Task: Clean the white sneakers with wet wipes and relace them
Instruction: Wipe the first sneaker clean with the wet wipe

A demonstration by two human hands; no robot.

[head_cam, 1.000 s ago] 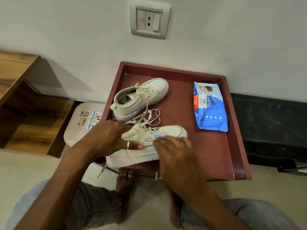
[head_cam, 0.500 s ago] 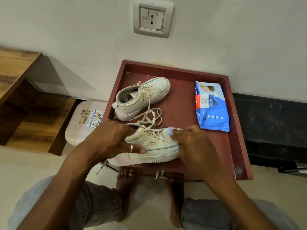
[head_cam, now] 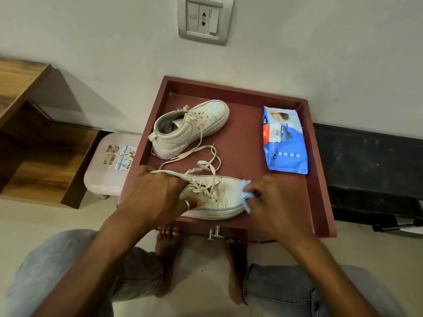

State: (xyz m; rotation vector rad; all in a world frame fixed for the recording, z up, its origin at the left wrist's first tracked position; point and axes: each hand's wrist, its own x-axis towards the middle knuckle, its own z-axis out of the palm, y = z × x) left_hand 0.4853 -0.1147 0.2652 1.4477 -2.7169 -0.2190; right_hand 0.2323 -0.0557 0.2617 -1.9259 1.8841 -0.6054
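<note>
Two white sneakers sit on a red-brown bench with a raised rim, pushed up against a pale wall. The near sneaker lies at the front edge with its toe pointing to the person's right. The left hand grips its heel end, fingers curled over the collar and the thumb laid along the side; a ring shows on one finger. The right hand pinches a pale blue wet wipe and holds it against the toe cap, so the two hands are apart, one at each end of the shoe. The sneaker's laces are loose and loop across the bench toward the far sneaker, which stands upright near the back left corner, toe angled to the right and away, its own laces also slack. A blue pack of wet wipes lies flat by the right rim, well apart from both shoes. A metal knob sticks out from the front face of the bench, above the person's bare feet on the floor; jeans cover both legs. To the left stands a small white stool with stickers on top, and beyond it a wooden shelf. A wall socket is set in the wall above the bench.
</note>
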